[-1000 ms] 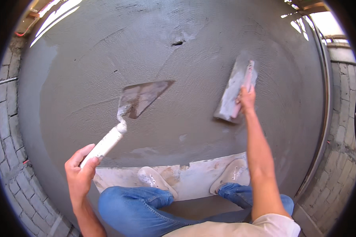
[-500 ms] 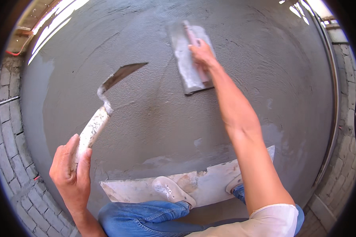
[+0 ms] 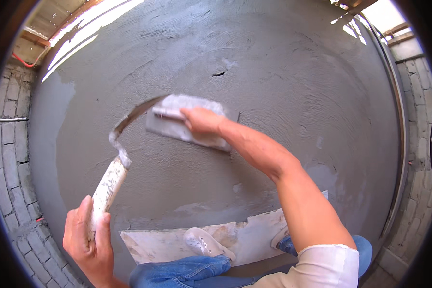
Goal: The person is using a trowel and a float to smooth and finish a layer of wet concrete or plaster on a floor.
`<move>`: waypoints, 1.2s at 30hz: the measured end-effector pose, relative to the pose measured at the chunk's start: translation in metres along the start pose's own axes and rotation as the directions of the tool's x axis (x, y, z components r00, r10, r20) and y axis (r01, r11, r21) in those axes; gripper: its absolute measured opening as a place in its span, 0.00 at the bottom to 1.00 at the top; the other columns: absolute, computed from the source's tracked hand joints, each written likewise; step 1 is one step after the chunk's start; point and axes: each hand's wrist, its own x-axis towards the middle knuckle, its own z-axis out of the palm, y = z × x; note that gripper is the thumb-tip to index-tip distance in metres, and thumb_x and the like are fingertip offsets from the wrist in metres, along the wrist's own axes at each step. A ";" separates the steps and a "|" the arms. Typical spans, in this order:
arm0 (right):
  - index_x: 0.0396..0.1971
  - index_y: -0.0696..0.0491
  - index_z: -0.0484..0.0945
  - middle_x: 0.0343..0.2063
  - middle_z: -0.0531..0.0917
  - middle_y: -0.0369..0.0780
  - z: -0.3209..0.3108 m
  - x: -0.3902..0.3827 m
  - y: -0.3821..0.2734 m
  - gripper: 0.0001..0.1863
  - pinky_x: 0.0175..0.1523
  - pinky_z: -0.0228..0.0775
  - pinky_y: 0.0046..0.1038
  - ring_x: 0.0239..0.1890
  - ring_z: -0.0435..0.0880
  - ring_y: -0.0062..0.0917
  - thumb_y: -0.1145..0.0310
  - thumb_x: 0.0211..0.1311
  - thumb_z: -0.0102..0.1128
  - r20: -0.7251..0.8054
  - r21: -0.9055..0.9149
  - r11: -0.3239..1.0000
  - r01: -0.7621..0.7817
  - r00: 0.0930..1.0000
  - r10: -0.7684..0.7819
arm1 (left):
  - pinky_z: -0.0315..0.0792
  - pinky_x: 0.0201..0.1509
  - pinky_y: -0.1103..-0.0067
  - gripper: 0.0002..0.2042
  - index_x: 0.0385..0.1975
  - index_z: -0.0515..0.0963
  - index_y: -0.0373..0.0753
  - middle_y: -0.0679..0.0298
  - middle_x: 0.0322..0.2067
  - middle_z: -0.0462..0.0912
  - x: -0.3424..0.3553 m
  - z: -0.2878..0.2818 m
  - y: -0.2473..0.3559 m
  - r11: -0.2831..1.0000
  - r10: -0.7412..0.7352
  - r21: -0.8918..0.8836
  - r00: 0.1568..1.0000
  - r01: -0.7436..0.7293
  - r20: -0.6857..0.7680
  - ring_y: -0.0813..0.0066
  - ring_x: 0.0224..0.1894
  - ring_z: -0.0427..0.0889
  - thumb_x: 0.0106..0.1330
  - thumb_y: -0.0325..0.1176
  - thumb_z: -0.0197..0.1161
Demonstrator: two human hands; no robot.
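Observation:
My left hand (image 3: 84,235) is closed round the white, speckled handle of a pointed trowel (image 3: 108,187), held at the lower left with its blade up and turned nearly edge-on. My right hand (image 3: 199,120) grips a rectangular finishing trowel (image 3: 170,127), which lies sideways on the wet grey cement surface (image 3: 293,91), left of centre, its far part near the pointed trowel's tip. Curved strokes and a small dark hole mark the cement.
My shoes (image 3: 206,242) rest on a pale, worn board (image 3: 254,230) below. Grey block walls (image 3: 12,177) stand on both sides. A long dark strip (image 3: 402,153) edges the right. An orange tube (image 3: 26,62) hangs at the upper left.
My right hand has swept the finishing trowel left, first upward, then down, turning it sideways. My left hand first raised the pointed trowel's handle leftward, then lowered it, the blade turning edge-on.

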 end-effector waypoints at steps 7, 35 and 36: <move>0.49 0.58 0.71 0.42 0.78 0.56 -0.110 0.037 0.098 0.20 0.54 0.67 0.39 0.47 0.78 0.44 0.70 0.55 0.48 -0.488 0.232 0.923 -0.306 0.784 0.382 | 0.68 0.30 0.76 0.16 0.40 0.76 0.29 0.54 0.27 0.77 0.006 0.023 0.013 0.997 -0.023 -0.070 0.986 0.035 0.164 0.65 0.26 0.76 0.49 0.21 0.65; 0.60 0.53 0.61 0.20 0.74 0.35 -0.124 0.101 0.119 0.28 0.17 0.63 0.19 0.16 0.68 0.15 0.60 0.62 0.55 -0.291 0.555 0.763 -0.331 0.782 0.551 | 0.72 0.31 0.76 0.14 0.45 0.75 0.32 0.55 0.30 0.79 0.006 0.003 0.010 0.994 -0.002 0.108 0.973 -0.023 0.230 0.64 0.28 0.78 0.59 0.26 0.63; 0.63 0.53 0.58 0.30 0.78 0.41 -0.124 0.118 0.117 0.32 0.24 0.71 0.21 0.22 0.74 0.18 0.57 0.62 0.54 -0.274 0.282 0.902 -0.327 0.873 0.402 | 0.72 0.31 0.76 0.14 0.45 0.75 0.32 0.55 0.30 0.79 0.008 0.003 0.015 0.995 0.009 0.093 0.975 -0.031 0.224 0.64 0.28 0.78 0.59 0.26 0.63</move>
